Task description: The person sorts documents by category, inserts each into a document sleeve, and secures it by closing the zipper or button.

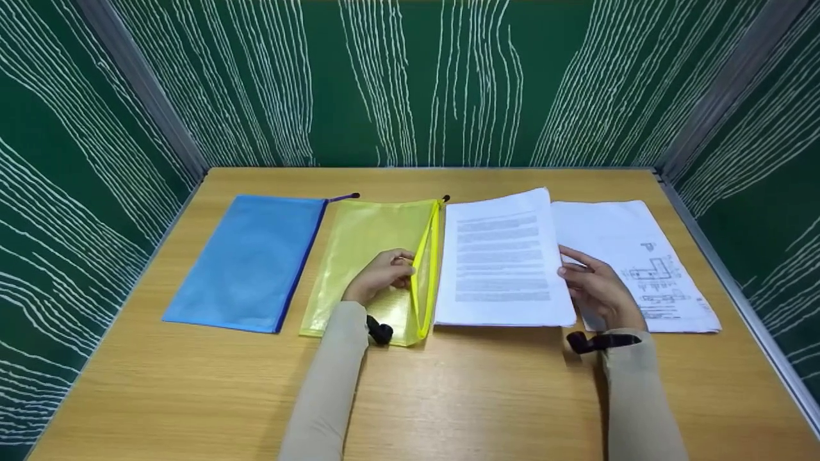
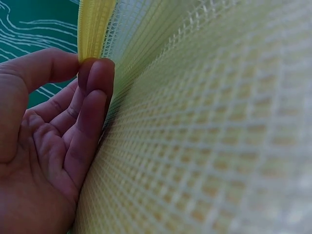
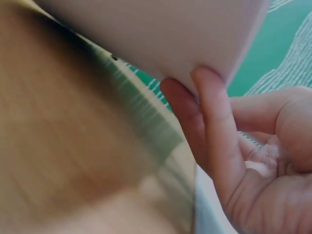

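A translucent yellow mesh zip pouch (image 1: 359, 237) lies in the middle of the table, its zipper side parted. My left hand (image 1: 382, 275) pinches the upper zipper edge between thumb and fingers and lifts it, as the yellow zipper tape (image 2: 95, 34) shows in the left wrist view. My right hand (image 1: 599, 285) grips the right edge of a stack of printed paper (image 1: 503, 256), thumb on one face and fingers beneath. The stack's right side is raised; its left edge is right beside the pouch's opening.
To the left lies a blue zip pouch (image 1: 246, 262) with a dark blue zipper. More paper with technical drawings (image 1: 615, 224) lies at the right, partly under the raised stack and my right hand. Green panels with white lines (image 1: 423, 83) enclose the wooden table (image 1: 461, 397).
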### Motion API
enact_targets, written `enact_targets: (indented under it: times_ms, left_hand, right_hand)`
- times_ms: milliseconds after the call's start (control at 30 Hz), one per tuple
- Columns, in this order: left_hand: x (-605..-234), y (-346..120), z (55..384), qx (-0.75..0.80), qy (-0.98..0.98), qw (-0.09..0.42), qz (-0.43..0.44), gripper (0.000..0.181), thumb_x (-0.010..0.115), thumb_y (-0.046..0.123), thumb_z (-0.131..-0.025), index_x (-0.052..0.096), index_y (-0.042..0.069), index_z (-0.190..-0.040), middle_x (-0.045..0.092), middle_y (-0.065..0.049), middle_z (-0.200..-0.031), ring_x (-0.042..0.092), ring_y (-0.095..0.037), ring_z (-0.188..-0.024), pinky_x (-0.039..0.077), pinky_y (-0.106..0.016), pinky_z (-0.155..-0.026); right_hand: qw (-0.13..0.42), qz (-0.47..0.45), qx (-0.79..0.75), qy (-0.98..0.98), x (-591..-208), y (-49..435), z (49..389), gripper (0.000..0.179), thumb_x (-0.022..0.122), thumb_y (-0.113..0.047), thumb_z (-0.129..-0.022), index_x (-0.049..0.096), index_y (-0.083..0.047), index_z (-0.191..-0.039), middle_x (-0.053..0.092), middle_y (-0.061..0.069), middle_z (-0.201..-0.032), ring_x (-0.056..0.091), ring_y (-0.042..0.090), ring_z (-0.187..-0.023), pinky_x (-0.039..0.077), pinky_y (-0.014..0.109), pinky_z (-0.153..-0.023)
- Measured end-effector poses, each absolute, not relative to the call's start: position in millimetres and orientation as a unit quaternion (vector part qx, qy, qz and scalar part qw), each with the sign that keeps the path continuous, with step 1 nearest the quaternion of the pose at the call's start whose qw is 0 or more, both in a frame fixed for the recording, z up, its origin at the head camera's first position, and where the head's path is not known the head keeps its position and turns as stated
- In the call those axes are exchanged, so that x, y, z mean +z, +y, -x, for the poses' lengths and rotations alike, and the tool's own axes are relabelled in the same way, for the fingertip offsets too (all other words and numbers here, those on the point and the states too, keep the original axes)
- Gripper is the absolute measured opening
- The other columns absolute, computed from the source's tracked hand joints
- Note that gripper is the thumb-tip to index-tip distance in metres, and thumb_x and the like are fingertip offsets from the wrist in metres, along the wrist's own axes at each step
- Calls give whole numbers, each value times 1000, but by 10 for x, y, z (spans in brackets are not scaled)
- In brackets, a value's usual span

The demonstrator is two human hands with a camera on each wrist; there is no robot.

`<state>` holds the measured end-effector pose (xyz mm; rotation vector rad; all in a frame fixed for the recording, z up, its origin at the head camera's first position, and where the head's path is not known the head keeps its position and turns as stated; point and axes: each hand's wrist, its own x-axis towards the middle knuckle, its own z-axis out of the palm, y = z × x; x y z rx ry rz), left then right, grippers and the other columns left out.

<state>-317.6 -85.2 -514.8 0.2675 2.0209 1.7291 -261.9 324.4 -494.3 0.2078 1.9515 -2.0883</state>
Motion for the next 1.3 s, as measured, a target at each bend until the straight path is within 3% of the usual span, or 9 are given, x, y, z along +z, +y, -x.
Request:
enact_targets:
  times_ms: [333,700,1300]
  left_hand:
    - [-5162,-856,3180,633,735,227,-89,43,59,8,-88,49,-1,-130,54,-1,-78,60,-14,-68,51,-25,-64]
    - [-5173,-851,3170,626,739,230,-96,45,58,11,-91,48,2,-134,59,-2,-87,60,-14,-71,52,-26,-67]
    - [-5162,-850,3161,631,734,232,-95,45,59,11,-91,48,3,-134,58,-2,-82,61,-14,-69,52,-26,-67]
  right_hand:
    - [141,-51,-752,642,-4836,3258,2569,69,69,-8,-88,37,-15,-149,73,-5,-101,71,11,-85,56,23,-64]
    - [149,-45,-746,647,-4856,3214,2555,68,68,-6,-88,37,-12,-148,71,-2,-99,70,12,-81,57,23,-64]
    - [142,-48,-732,664,-4849,3142,2568,62,67,-8,-90,40,-13,-146,68,-4,-99,68,8,-79,55,19,-63]
